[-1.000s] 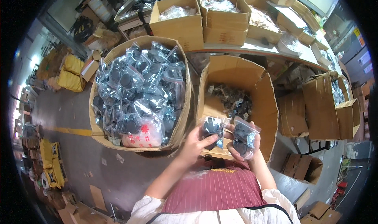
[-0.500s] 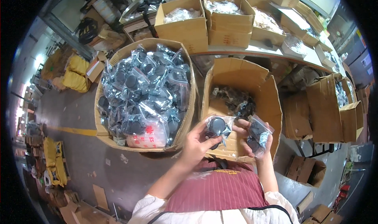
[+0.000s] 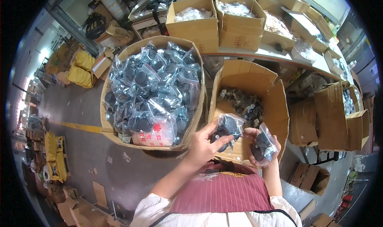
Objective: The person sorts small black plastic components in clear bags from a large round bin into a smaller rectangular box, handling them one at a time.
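Observation:
My left hand (image 3: 204,144) pinches a clear plastic bag of black round parts (image 3: 228,127), fingers on its left side and thumb across the front. In my right hand (image 3: 273,157) rests a second clear bag with black parts (image 3: 263,146), held by curled fingers. Both hands are over the near edge of an open cardboard box (image 3: 275,101), whose bottom has a heap of dark bagged pieces (image 3: 245,105). To the left stands a big carton (image 3: 199,119) filled with clear bags of black round parts (image 3: 159,81), plus a white bag with red print (image 3: 155,137).
Several cartons of bagged parts (image 3: 195,31) line a table (image 3: 271,53) at the back. More open cartons (image 3: 333,115) stand at the right, with a smaller box (image 3: 309,177) on the floor. Yellow sacks (image 3: 81,69) lie far left.
The bag in my left hand has turned and shows more of its dark contents. My right hand's fingers have curled closer around its bag. The whole view has shifted slightly.

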Available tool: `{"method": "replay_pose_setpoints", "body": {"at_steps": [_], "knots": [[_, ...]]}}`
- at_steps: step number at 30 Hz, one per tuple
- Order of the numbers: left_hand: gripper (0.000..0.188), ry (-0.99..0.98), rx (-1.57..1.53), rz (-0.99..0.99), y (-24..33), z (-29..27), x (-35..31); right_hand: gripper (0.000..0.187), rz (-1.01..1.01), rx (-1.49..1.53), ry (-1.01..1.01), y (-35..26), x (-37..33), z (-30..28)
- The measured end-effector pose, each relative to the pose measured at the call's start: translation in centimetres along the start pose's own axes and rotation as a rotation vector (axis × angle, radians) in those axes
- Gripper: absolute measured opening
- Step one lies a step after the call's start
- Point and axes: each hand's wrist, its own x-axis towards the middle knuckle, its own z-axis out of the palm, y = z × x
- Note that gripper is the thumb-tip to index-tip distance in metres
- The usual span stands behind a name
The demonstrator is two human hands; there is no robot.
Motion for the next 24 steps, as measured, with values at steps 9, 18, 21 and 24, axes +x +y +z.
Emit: {"method": "replay_pose_setpoints", "body": {"at_steps": [9,18,21,24], "knots": [[0.058,-0.032,-0.175,0.03,-0.3,-0.6,-0.9,0.1,-0.033,-0.047,-0.091,0.4,-0.2,0.5],[0.067,-0.156,-0.053,0.224,-0.1,-1.1,-1.7,0.099,-0.006,-0.074,-0.141,0.6,-0.1,1.4],[0.067,-0.146,0.015,0.303,0.4,-1.0,-2.1,0.097,0.011,-0.088,-0.145,0.5,-0.4,1.8],[0.065,-0.129,0.122,0.423,0.0,-1.2,-2.1,0.095,-0.007,-0.131,-0.148,0.3,-0.4,2.5]]}}
